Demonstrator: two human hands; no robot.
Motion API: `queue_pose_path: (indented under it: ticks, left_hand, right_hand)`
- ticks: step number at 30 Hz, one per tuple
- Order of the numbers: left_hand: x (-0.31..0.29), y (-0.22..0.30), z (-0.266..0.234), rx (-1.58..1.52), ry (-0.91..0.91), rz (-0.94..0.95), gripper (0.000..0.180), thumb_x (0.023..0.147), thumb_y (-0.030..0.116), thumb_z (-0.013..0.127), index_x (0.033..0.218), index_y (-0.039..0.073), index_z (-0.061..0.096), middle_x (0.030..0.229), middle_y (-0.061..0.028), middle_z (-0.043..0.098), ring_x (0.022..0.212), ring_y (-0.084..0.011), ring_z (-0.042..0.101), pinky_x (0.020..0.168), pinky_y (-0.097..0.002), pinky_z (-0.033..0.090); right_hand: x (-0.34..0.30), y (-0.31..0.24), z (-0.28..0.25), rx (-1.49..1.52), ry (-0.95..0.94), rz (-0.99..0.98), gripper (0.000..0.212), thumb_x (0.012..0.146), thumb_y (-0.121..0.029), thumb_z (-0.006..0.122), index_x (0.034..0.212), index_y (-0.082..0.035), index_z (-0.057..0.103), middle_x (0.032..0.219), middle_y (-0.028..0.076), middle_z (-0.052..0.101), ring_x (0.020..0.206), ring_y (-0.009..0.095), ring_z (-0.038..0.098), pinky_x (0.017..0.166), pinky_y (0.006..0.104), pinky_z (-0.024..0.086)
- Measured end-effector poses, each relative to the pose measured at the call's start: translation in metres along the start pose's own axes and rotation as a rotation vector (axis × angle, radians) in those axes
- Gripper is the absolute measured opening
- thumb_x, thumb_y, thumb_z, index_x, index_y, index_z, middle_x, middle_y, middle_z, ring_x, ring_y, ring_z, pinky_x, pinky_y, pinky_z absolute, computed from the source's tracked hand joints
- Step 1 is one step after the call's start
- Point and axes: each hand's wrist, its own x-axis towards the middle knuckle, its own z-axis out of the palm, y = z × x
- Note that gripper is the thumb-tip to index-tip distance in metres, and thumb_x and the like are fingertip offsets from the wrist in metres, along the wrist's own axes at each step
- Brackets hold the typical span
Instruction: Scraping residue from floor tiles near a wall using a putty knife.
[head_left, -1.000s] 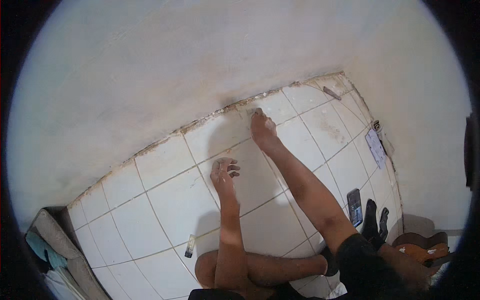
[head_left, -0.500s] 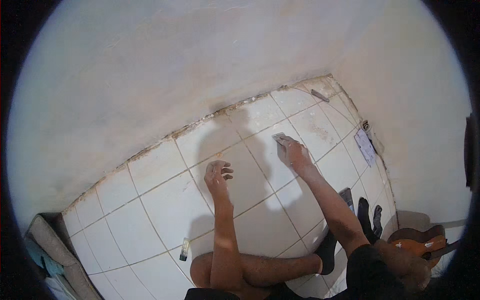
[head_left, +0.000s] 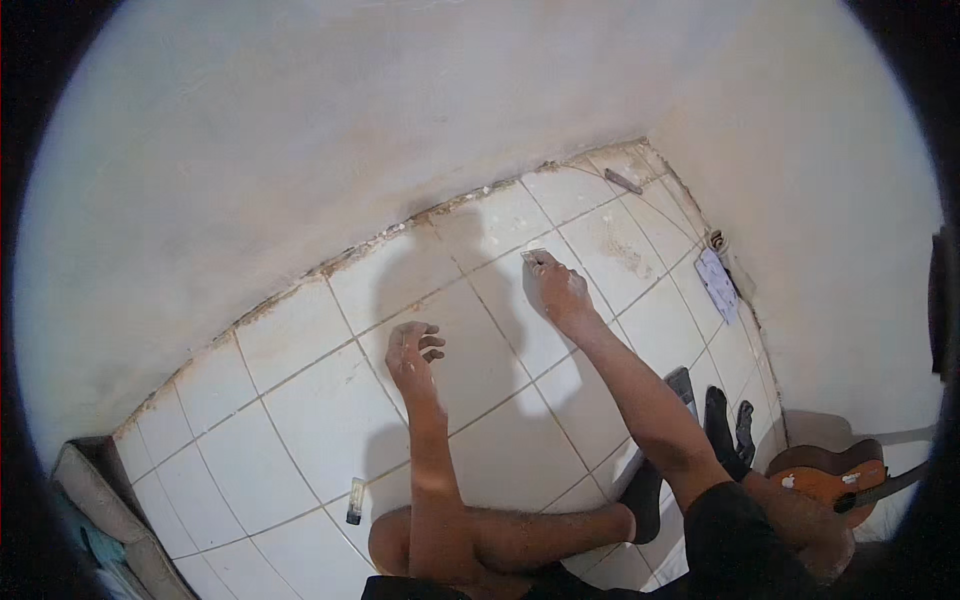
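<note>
My right hand, dusted white, is closed on a small flat grey scraper-like plate. The plate is held low over the white tiled floor, and I cannot tell if it touches the tiles. My left hand hangs above the floor to the left, whitish on the fingers. Its fingers are loosely curled and apart, with nothing in them. My shadow falls on the tiles between and beyond both hands.
A rough, crumbling wall base borders the tiles. Around lie a lighter, a grey bar-shaped tool, a patterned cloth or paper, a dark flat object and a guitar. A grey cushioned seat stands left.
The whole view has shifted slightly. My right hand has moved a little farther from me over the tiles with the plate, now tilted differently. My left hand keeps about the same place and pose.
</note>
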Motion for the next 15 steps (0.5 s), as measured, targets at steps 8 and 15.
queue_pose_path:
  ticks: [8,15]
  left_hand:
    - [0.001,0.0,0.001,0.064,0.038,-0.057,0.022,0.087,0.029,0.052,0.09,0.008,0.055,0.086,-0.007,0.06,0.073,-0.0164,0.058,0.064,-0.029,0.043]
    - [-0.004,0.005,0.004,-0.004,-0.026,0.039,0.023,0.087,0.03,0.051,0.089,0.008,0.055,0.085,-0.0073,0.059,0.073,-0.0167,0.058,0.063,-0.0302,0.044]
  right_hand:
    - [0.002,-0.009,-0.014,0.098,0.03,0.021,0.026,0.081,-0.005,0.05,0.105,-0.007,0.058,0.099,0.012,0.062,0.087,0.026,0.064,0.073,0.0357,0.054]
    - [0.007,-0.008,-0.009,0.179,0.07,0.097,0.028,0.089,-0.022,0.042,0.11,-0.008,0.055,0.095,0.015,0.064,0.089,0.03,0.063,0.076,0.0402,0.051]
